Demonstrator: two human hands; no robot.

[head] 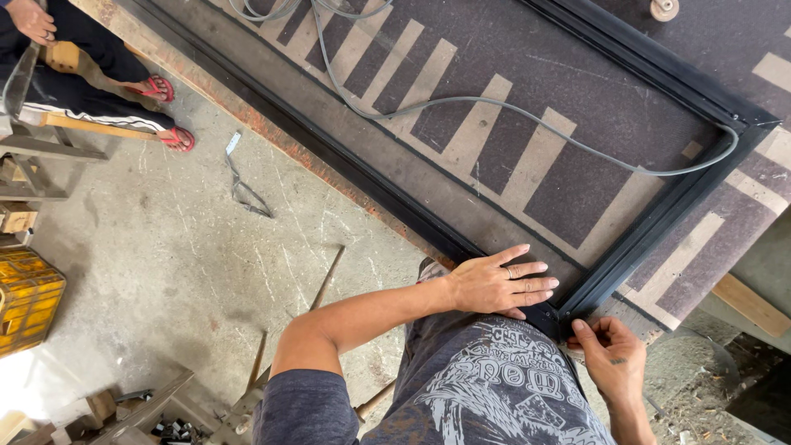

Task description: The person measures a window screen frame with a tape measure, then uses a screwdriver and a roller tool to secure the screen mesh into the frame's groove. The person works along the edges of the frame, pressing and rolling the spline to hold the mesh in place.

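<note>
Two hands are working at the lower right: the left hand (498, 284) is lying open and flat on the stiff dark metal frame (651, 239); the right hand (611, 353) is pinching its corner; the soft grey rubber strip (527, 115) looks bendy and light.

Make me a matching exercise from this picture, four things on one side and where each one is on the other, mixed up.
1. left hand
2. right hand
3. grey cord
4. yellow crate

A. on the concrete floor at far left
B. flat on the dark frame near its corner
C. looped across the striped board
D. pinching the frame's near corner

Pairs: 1-B, 2-D, 3-C, 4-A
</note>
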